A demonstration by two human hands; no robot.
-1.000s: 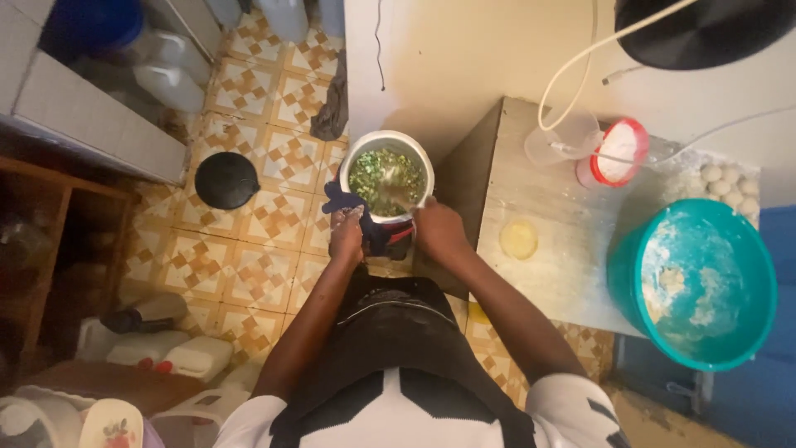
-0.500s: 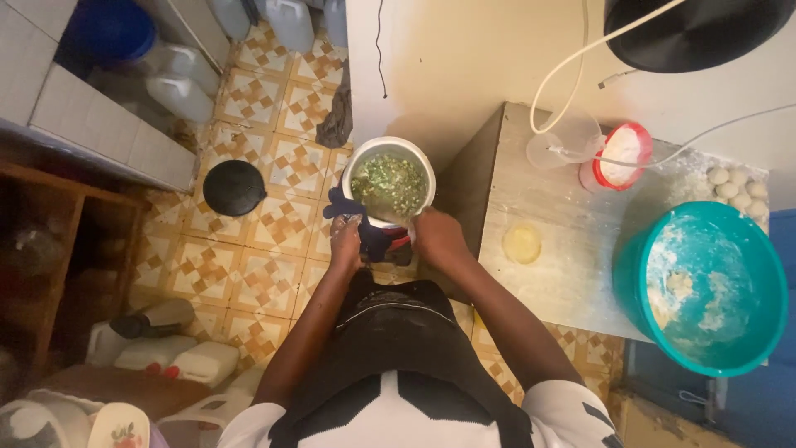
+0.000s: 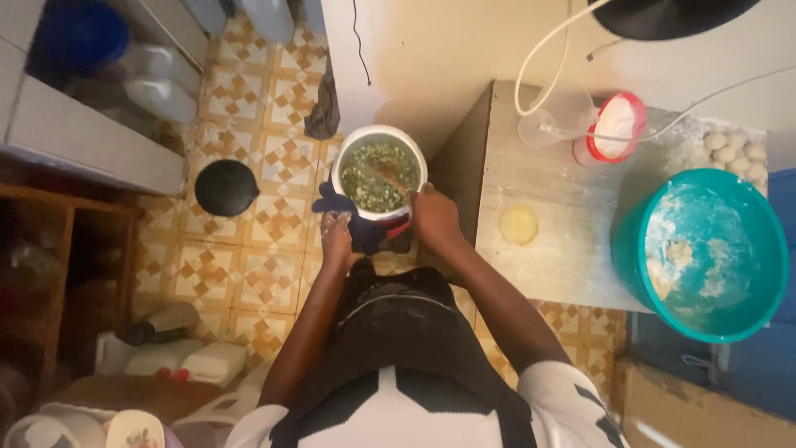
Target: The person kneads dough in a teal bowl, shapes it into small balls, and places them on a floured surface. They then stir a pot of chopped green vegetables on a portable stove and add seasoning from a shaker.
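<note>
A small home kitchen: patterned floor tiles (image 3: 249, 274), a floury worktop (image 3: 572, 249) carrying a teal basin (image 3: 701, 253) smeared with dough, 1 flat dough disc (image 3: 519, 224), dough balls (image 3: 734, 149), and a white pot (image 3: 379, 176) of chopped greens.
</note>
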